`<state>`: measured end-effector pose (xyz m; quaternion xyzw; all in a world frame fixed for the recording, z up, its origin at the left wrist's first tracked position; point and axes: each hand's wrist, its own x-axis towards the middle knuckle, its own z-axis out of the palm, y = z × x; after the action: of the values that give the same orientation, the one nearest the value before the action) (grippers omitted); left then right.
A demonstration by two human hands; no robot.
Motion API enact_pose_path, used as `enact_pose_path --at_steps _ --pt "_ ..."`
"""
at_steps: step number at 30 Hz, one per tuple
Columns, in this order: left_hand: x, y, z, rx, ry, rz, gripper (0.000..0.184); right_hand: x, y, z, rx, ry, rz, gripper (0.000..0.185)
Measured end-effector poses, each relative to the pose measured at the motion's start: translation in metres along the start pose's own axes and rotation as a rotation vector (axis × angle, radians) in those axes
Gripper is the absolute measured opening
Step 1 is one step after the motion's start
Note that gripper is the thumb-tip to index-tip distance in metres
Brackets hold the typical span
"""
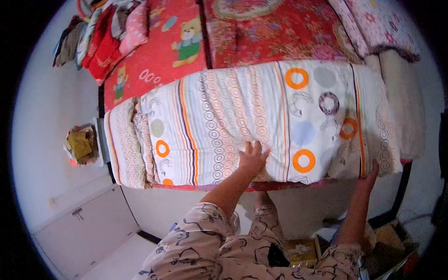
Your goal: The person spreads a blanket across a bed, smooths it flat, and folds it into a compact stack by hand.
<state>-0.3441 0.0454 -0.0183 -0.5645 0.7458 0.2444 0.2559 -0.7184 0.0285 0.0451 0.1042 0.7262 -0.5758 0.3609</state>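
Observation:
A folded quilt (pixel 252 107) with stripes, orange rings and grey circles lies lengthwise across the near side of the bed. My left hand (pixel 253 158) rests on top of it, near the middle of its front edge, fingers spread and pressing into the cloth. At the quilt's right front corner is my right hand (pixel 369 178), one digit stretched up along the fabric. Its other fingers are hidden, so its grip is unclear. Small creases run out from beneath my left hand.
A red bedspread (pixel 158 56) with bears covers the bed, beside a red floral one (pixel 280 35). Several clothes (pixel 107 37) lie at the far left, pink floral bedding (pixel 373 23) at the far right. Boxes (pixel 389 242) stand on the floor at lower right.

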Motion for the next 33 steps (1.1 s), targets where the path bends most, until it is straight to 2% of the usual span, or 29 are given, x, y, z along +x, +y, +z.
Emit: enact_pose_path --at_steps 2,4,5,6,7,8,9,10,11,12,14,16,21,22,23,24,25,28,30,31,32,33 --pt "0.001 0.005 -0.021 -0.014 0.023 -0.016 0.046 -0.041 -0.021 0.014 -0.060 -0.099 -0.099 0.052" --pt "0.004 0.011 -0.054 -0.242 -0.223 -0.063 0.034 -0.064 -0.031 0.029 -0.110 -0.182 -0.202 0.055" --pt "0.006 0.015 -0.053 -0.225 -0.092 0.007 0.023 -0.070 -0.032 0.036 -0.167 -0.283 -0.403 0.058" --pt "0.000 0.030 -0.069 -0.184 0.035 -0.004 0.024 -0.077 -0.032 0.041 -0.228 -0.384 -0.607 0.061" --pt "-0.005 0.042 -0.082 -0.409 0.131 0.014 0.023 -0.095 -0.028 0.051 -0.232 -0.406 -0.616 0.061" --pt "-0.008 0.060 -0.069 -0.372 0.119 0.147 0.035 -0.121 -0.019 0.062 -0.367 -0.454 -0.740 0.061" --pt "0.000 0.091 0.002 -0.329 0.271 0.085 0.048 -0.145 -0.010 0.069 -0.465 -0.520 -0.839 0.058" --pt "-0.010 0.105 0.011 -0.507 0.181 0.039 0.057 -0.172 0.007 0.075 -0.574 -0.650 -0.912 0.055" --pt "-0.018 0.100 -0.001 -0.444 0.283 0.207 0.054 -0.202 0.030 0.081 -0.687 -0.820 -0.993 0.052" --pt "-0.024 0.095 -0.003 -0.440 0.313 0.275 0.051 -0.227 0.053 0.086 -0.805 -1.025 -1.077 0.049" --pt "-0.038 0.084 0.010 -0.511 0.281 0.315 0.045 -0.263 0.098 0.099 -1.018 -1.430 -1.186 0.042" --pt "-0.056 0.066 0.035 -0.578 0.215 0.313 0.039 -0.281 0.145 0.109 -1.160 -1.639 -1.263 0.036" --pt "-0.129 -0.002 0.120 -0.823 0.123 0.268 0.025 -0.310 0.241 0.120 -1.335 -1.732 -1.215 0.026" --pt "-0.142 -0.016 0.120 -0.871 0.130 0.273 0.023 -0.302 0.252 0.116 -1.355 -1.659 -1.278 0.027" --pt "-0.167 -0.044 0.085 -0.890 0.133 0.276 0.023 -0.311 0.261 0.114 -1.402 -1.581 -1.343 0.028" --pt "-0.186 -0.067 0.051 -0.971 0.253 0.292 0.020 -0.317 0.254 0.116 -1.547 -1.605 -1.260 0.032" --pt "-0.191 -0.086 0.036 -1.027 0.372 0.300 0.018 -0.313 0.251 0.117 -1.545 -1.609 -1.257 0.032" --pt "-0.175 -0.125 0.050 -1.201 0.674 -0.186 0.041 -0.302 0.252 0.117 -1.522 -1.645 -1.134 0.043" --pt "-0.155 -0.161 0.016 -1.072 0.909 -0.399 0.063 -0.296 0.268 0.114 -1.549 -1.587 -1.238 0.046" --pt "-0.135 -0.170 0.002 -0.936 1.038 -0.410 0.074 -0.291 0.273 0.114 -1.522 -1.512 -1.323 0.048" --pt "-0.125 -0.175 0.003 -1.023 0.885 -0.470 0.073 -0.324 0.247 0.134 -1.877 -1.511 -0.965 0.052" --pt "-0.110 -0.177 0.004 -1.100 0.735 -0.509 0.072 -0.325 0.255 0.131 -1.900 -1.518 -0.964 0.052"
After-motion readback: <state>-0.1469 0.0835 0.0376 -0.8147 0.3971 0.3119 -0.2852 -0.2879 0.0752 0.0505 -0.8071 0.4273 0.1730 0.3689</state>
